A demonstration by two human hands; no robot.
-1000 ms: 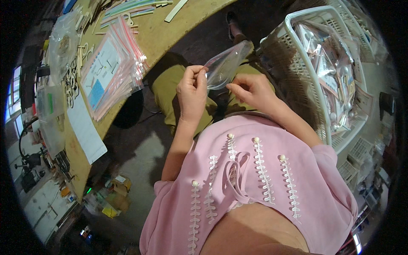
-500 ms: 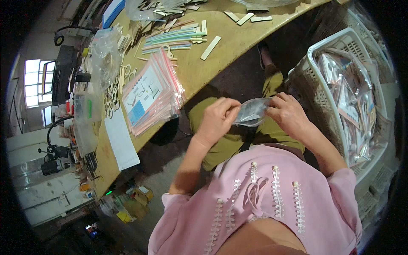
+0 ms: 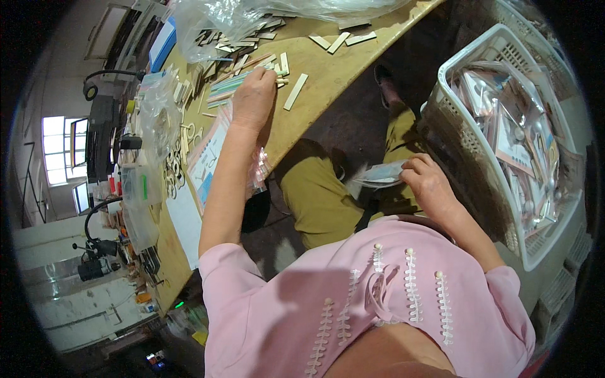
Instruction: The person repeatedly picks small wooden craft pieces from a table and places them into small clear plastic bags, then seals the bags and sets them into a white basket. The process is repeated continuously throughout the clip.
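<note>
Head view: two bare hands at work, left over the table (image 3: pixel 328 69), right above the lap.
Left hand (image 3: pixel 254 97): reached far, fingers curled down over the straws (image 3: pixel 220 91); fingertips hidden, so cannot tell whether they pinch one.
Right hand (image 3: pixel 432 183): thumb and fingers pressed together on the right end of one clear bag (image 3: pixel 381 174).
Clear bag: above the thighs, between table edge and basket, well apart from both.
In the way: left forearm crosses above the stack of printed packets (image 3: pixel 214 148), hiding much of it; back of the left hand covers part of the straws.
Straws: one bundle, pastel, overlapping; too crowded to count.
Pale strips: one alone (image 3: pixel 295 92), right of the left hand; three (image 3: pixel 338 43) close together farther off; a heap (image 3: pixel 246 39) at far left, uncounted.
Far side: crumpled clear plastic (image 3: pixel 283 7) across the table's far part.
Left side: one white sheet (image 3: pixel 183 223), near; a cluster of small looped pieces (image 3: pixel 173 173) just beyond it; two dark lamps (image 3: pixel 97 249) past the table.
Right side: one white basket (image 3: pixel 457 135) heaped with filled packets (image 3: pixel 539 164); second basket (image 3: pixel 529 28) behind, far right.
</note>
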